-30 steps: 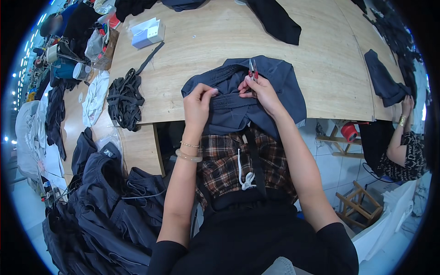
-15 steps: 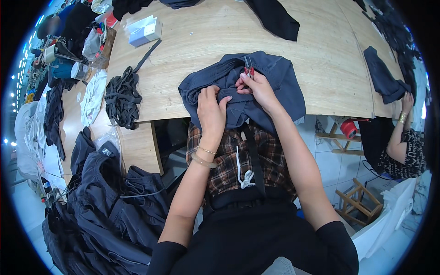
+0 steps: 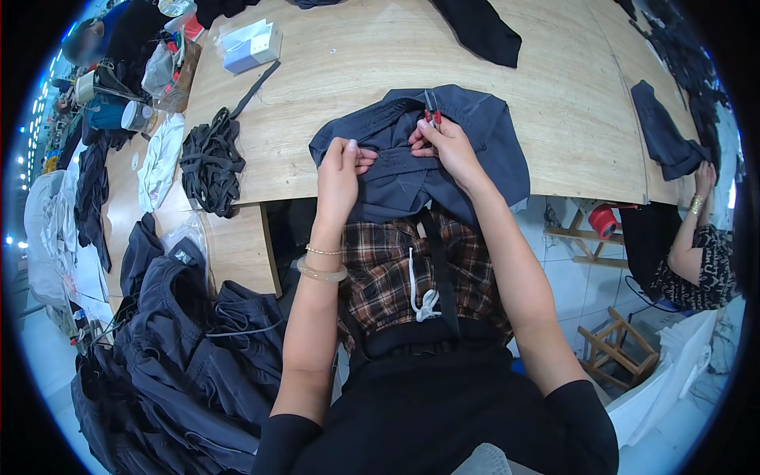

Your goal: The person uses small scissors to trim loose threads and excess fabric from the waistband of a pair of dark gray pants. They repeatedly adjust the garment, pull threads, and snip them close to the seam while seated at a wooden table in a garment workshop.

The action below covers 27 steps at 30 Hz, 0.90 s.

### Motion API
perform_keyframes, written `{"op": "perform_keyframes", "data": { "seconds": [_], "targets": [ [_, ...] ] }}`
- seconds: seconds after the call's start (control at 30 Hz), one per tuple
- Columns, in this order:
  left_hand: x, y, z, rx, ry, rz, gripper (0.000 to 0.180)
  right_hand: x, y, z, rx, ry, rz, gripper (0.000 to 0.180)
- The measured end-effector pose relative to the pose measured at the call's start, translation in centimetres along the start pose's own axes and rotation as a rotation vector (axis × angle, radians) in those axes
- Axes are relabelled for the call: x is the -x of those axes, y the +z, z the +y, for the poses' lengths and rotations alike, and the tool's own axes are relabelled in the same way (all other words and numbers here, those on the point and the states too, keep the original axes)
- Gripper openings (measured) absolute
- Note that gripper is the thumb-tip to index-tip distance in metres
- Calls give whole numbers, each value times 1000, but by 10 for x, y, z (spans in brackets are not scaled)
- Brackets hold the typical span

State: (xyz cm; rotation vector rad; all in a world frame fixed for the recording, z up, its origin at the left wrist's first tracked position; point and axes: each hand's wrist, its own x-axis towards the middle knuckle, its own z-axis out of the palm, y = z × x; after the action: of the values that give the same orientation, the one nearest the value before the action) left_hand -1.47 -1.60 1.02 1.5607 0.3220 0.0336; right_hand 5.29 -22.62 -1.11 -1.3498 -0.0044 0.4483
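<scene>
A dark navy garment (image 3: pixel 495 150) with a gathered elastic waistband (image 3: pixel 396 161) lies bunched at the table's near edge, partly over my lap. My left hand (image 3: pixel 342 170) pinches the left part of the band between thumb and fingers. On the band's right side, my right hand (image 3: pixel 450 150) holds small red-handled thread snips (image 3: pixel 431 115), blades pointing away from me. The fingertips of that same hand also rest on the band. Whether the snips' blades touch each other is too small to tell.
A tissue box (image 3: pixel 252 49) and a heap of dark straps (image 3: pixel 211 166) are on the wooden table (image 3: pixel 570 119). Dark garments (image 3: pixel 182 340) pile up at lower left. At right, a co-worker's hand (image 3: pixel 704 176) touches a folded dark garment (image 3: pixel 665 131); a wooden stool (image 3: pixel 621 348) stands below.
My left hand has shifted left along the waistband, and the band now shows stretched flatter between both hands. The right hand with the snips has barely moved.
</scene>
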Motion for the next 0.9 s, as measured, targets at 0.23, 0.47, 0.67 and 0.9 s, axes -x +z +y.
{"op": "perform_keyframes", "data": {
  "seconds": [0.23, 0.47, 0.67, 0.9],
  "targets": [
    [23, 30, 3, -871, 341, 118, 27, 1, 1, 0, -1, 12, 11, 28],
    [4, 3, -2, -83, 32, 7, 18, -1, -1, 1, 13, -1, 6, 28],
    [22, 20, 4, -682, 365, 19, 26, -1, 0, 1, 2, -1, 1, 28],
    [10, 3, 6, 95, 14, 62, 17, -1, 1, -1, 20, 19, -1, 28]
  ]
}}
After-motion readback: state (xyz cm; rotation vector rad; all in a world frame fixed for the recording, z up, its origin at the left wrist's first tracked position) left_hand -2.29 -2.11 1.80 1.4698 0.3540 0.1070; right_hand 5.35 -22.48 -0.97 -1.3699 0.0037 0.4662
